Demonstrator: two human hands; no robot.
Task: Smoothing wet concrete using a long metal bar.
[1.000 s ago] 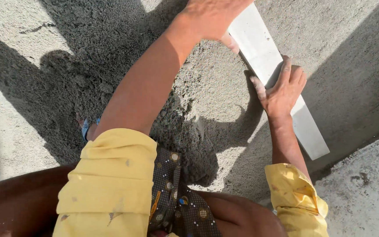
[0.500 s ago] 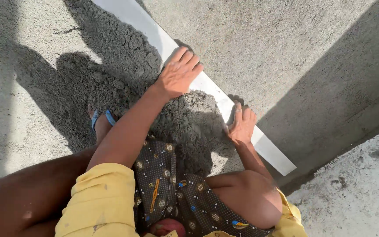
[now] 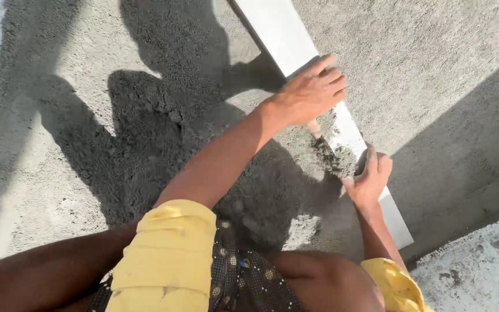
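Your left hand [image 3: 312, 92] covers part of the long white straightedge [image 3: 284, 34], whose far end runs off the top edge. Your right hand [image 3: 369, 180] hides more of it, and loose mortar [image 3: 336, 156] buries the stretch between.

The left hand [image 3: 313, 92] is stretched forward, palm down, fingers together. The right hand [image 3: 371, 180] is nearer, fingers curled, arm bent.

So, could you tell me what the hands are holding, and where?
Both hold the long white straightedge: left hand on its middle, right hand gripping nearer its lower end.
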